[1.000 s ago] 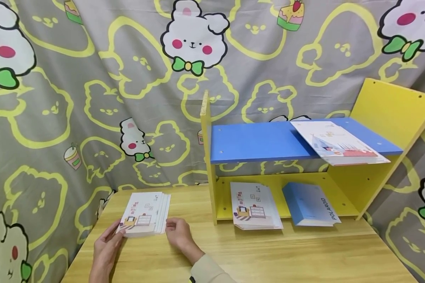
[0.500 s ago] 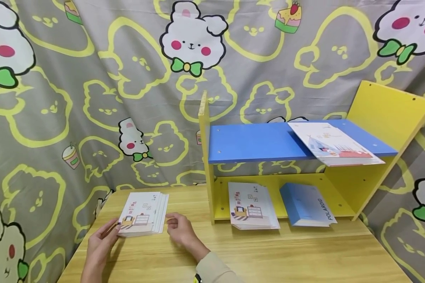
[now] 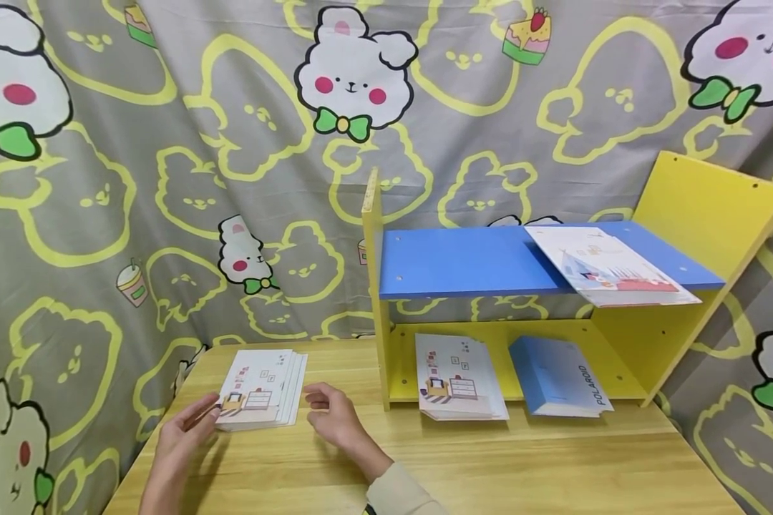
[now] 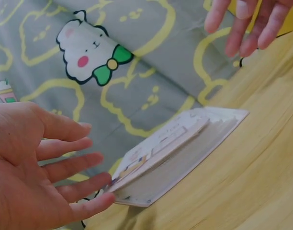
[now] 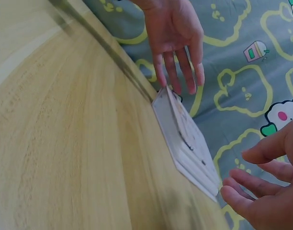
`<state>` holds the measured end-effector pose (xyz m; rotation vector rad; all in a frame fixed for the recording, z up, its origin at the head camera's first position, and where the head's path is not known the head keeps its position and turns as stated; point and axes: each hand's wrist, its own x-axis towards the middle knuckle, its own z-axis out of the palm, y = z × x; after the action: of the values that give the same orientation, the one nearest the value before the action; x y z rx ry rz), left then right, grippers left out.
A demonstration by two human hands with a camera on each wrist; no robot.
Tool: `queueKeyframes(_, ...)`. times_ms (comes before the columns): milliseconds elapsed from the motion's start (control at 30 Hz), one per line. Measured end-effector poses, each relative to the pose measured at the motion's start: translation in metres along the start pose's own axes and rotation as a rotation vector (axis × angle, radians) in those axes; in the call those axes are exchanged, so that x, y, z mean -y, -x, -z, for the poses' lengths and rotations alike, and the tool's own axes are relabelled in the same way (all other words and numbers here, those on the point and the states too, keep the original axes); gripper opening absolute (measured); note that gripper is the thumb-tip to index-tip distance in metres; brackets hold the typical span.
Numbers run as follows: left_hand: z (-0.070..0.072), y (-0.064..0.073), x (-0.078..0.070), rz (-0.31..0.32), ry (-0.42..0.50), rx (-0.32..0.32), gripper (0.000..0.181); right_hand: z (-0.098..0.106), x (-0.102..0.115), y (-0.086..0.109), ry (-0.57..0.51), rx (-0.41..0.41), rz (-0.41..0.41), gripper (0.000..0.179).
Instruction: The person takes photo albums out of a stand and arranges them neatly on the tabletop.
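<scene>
A white book (image 3: 258,390) with a printed room scene on its cover lies on the left of the table. In the left wrist view its page edges show below the slightly shifted cover. My left hand (image 3: 182,436) is beside the book's near left corner, fingers loosely spread, the fingertips at or very near the edge. To the right of the book, my right hand (image 3: 340,422) hovers a little apart, fingers gently bent and holding nothing. Both hands also appear in the right wrist view, the left hand (image 5: 177,43) beyond the book and the right hand (image 5: 266,179) on the near side.
A yellow shelf unit (image 3: 376,307) with a blue board (image 3: 470,259) stands to the right. Its lower level holds a similar white book (image 3: 457,375) and a blue "POLAROID" book (image 3: 560,375). Another printed book (image 3: 612,265) overhangs the blue board. A patterned curtain (image 3: 258,207) hangs behind the wooden table (image 3: 489,465).
Both hands have drawn slightly outward from the book: the left hand to the left, its grip on the corner loosened, the right hand to the right. The book lies in the same place.
</scene>
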<state>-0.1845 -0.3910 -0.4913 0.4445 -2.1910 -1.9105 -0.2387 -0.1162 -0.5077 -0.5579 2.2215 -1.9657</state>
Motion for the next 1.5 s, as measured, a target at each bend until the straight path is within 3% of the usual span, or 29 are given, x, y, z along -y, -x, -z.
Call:
queueKeyframes(233, -0.008, 0.003, -0.004, -0.076, 0.158, -0.026, 0.05, 0.005, 0.009, 0.007, -0.024, 0.004, 0.055, 0.044)
queueKeyframes(633, -0.017, 0.008, -0.019, -0.203, 0.261, 0.002, 0.042, 0.016, 0.027, 0.016, -0.082, 0.029, 0.126, 0.036)
queueKeyframes(1133, -0.027, 0.016, -0.027, -0.314, 0.209, 0.116, 0.044, 0.032, 0.042, 0.032, -0.124, 0.043, 0.21, 0.035)
queueKeyframes(1500, -0.039, 0.021, -0.038, -0.343, 0.188, 0.111, 0.043, 0.046, 0.049, 0.036, -0.122, 0.039, 0.191, 0.037)
